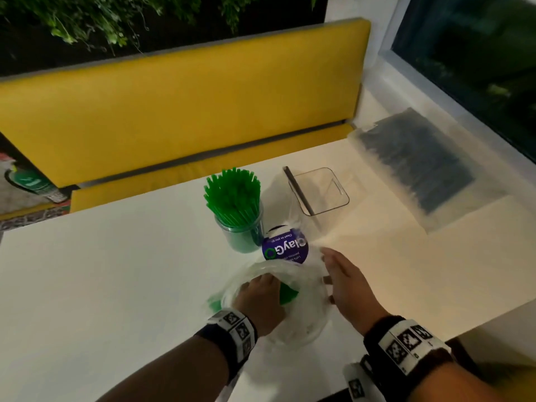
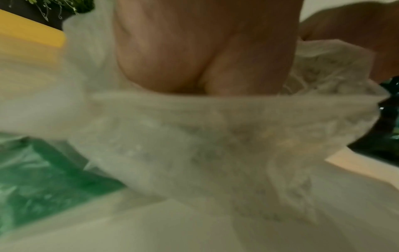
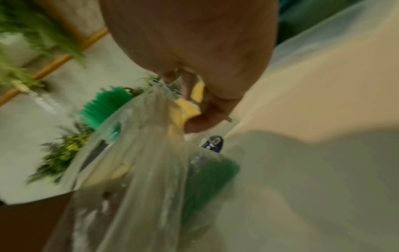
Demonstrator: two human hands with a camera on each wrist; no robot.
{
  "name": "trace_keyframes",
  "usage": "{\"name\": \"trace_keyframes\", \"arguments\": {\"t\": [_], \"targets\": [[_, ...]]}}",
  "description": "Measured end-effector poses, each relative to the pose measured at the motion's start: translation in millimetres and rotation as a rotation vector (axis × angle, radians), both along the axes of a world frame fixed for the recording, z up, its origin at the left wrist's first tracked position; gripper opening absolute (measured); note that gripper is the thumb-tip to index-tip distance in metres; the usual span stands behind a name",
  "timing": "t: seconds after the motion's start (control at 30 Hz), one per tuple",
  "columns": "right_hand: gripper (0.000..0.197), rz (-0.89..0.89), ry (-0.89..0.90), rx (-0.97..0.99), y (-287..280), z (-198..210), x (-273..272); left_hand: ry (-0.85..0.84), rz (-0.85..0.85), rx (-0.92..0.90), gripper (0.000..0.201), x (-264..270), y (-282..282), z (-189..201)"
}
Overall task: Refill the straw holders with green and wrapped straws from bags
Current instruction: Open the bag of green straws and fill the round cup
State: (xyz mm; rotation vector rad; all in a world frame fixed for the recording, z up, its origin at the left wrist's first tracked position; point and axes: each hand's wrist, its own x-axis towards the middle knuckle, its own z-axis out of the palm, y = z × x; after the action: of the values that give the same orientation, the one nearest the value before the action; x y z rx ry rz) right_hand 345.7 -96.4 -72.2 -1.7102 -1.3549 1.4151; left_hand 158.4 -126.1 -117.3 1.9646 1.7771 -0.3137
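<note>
Head view shows the left hand (image 1: 258, 297) reaching inside the clear bag (image 1: 293, 320) on the counter (image 1: 116, 285), fingers hidden. Right wrist view shows the right hand (image 3: 194, 71) pinching the bag's rim, green straws (image 3: 207, 180) inside.

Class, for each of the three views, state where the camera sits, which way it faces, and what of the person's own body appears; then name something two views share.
Head: worn on the head, facing forward and down at the white table; both forearms, left hand and right hand show.
Left wrist: looks along the left hand into the clear plastic bag; the palm shows.
Right wrist: looks along the right hand, which pinches the bag's edge; the fingers show.
Shared: head and right wrist both show the round clear jar of green straws.
</note>
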Motion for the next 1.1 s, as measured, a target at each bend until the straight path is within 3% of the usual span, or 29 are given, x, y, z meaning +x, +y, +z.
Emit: {"name": "trace_keyframes", "arguments": {"t": [0.07,0.13,0.3,0.37,0.5,0.53,0.6,0.7,0.8,0.9,0.97,1.1], "targets": [[0.036,0.161,-0.218,-0.186,4.7,-34.0,14.3,0.055,-0.020,-0.005,0.046,2.5,4.7,-2.2],[0.037,0.313,-0.291,-0.306,6.7,-63.6,18.2,0.071,-0.021,0.011,0.046,6.3,7.1,-3.6],[0.026,0.096,0.129,-0.369,-0.3,-31.1,-0.5,0.091,0.015,0.048,0.038,15.2,3.9,3.9],[0.018,0.050,0.266,-0.398,-2.6,-23.7,5.2,0.026,0.078,0.031,0.035,11.7,5.4,12.8],[0.020,-0.081,0.238,-0.430,0.6,-31.4,36.8,-0.265,0.109,-0.052,0.014,5.3,7.3,44.3],[0.016,-0.119,0.178,-0.434,1.5,-32.9,43.5,-0.358,0.105,-0.051,0.004,4.3,5.9,54.2],[0.008,-0.124,-0.050,-0.373,2.0,-37.7,54.6,-0.499,0.096,-0.027,0.011,2.5,-1.3,71.9],[0.014,0.127,-0.456,-0.222,4.9,-37.0,61.1,-0.721,0.079,-0.111,0.010,1.4,-8.9,105.0],[0.016,0.270,-0.684,-0.228,9.9,-28.2,60.9,-1.135,0.088,-0.252,0.014,-8.8,-4.8,155.5],[0.024,0.260,-0.711,-0.316,13.3,-24.7,66.5,-1.475,0.276,-0.040,0.010,-35.0,11.0,199.2],[0.012,0.209,-0.644,-0.357,15.5,-18.7,68.7,-1.603,0.423,0.184,0.013,-54.5,23.5,213.3],[0.022,0.295,-0.721,-0.261,27.9,8.5,73.0,-1.510,0.521,0.557,0.024,-81.0,38.5,228.0]]}}
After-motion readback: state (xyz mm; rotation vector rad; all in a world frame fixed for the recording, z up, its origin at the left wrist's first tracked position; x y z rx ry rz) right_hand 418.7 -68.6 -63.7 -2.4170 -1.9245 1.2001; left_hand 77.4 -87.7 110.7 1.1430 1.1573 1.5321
